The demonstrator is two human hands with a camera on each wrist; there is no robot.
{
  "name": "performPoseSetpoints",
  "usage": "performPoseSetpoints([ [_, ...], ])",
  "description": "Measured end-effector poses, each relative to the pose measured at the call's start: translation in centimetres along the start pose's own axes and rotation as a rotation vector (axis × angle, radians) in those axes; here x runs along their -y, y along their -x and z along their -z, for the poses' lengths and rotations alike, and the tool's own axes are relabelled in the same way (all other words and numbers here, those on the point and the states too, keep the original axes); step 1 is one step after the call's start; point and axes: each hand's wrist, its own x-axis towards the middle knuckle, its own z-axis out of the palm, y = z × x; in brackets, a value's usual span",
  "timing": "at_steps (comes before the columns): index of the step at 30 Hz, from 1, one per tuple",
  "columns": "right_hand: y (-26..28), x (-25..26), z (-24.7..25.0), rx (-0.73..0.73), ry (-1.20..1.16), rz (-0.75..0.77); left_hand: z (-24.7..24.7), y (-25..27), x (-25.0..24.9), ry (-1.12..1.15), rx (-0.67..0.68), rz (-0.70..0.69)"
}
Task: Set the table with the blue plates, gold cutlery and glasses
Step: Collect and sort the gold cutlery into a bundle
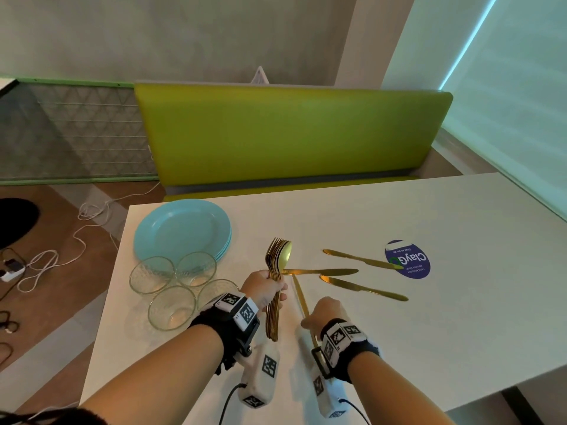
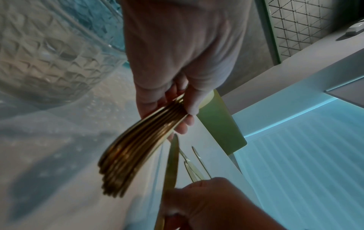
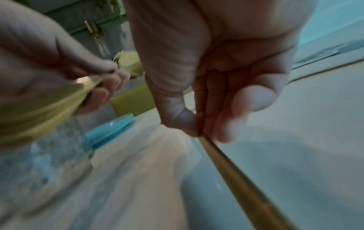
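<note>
My left hand grips a bundle of gold forks and spoons upright above the white table; the bundle's handles fan out below the fingers. My right hand pinches a gold knife by its handle, blade pointing away. Three more gold knives lie on the table to the right. A stack of blue plates sits at the far left corner. Several clear patterned glasses stand in front of the plates.
A round blue sticker is on the table under one knife's tip. A green bench runs behind the table. Cables and a power strip lie on the wooden floor to the left.
</note>
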Motion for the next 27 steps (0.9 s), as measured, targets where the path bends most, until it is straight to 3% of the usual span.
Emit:
performPoseSetpoints([
  [8, 0.0, 2.1, 5.3, 0.035, -0.41, 0.07, -0.6, -0.4, -0.3, -0.043, 0.038, 0.006],
  [19, 0.4, 2.4, 5.6, 0.131, -0.594, 0.088, -1.0, -0.9, -0.4, -0.101, 0.077, -0.005],
  [27, 1.2, 2.8, 6.0, 0.095, -0.516, 0.141, -1.7, -1.0, 0.1, -0.248, 0.164, -0.048],
])
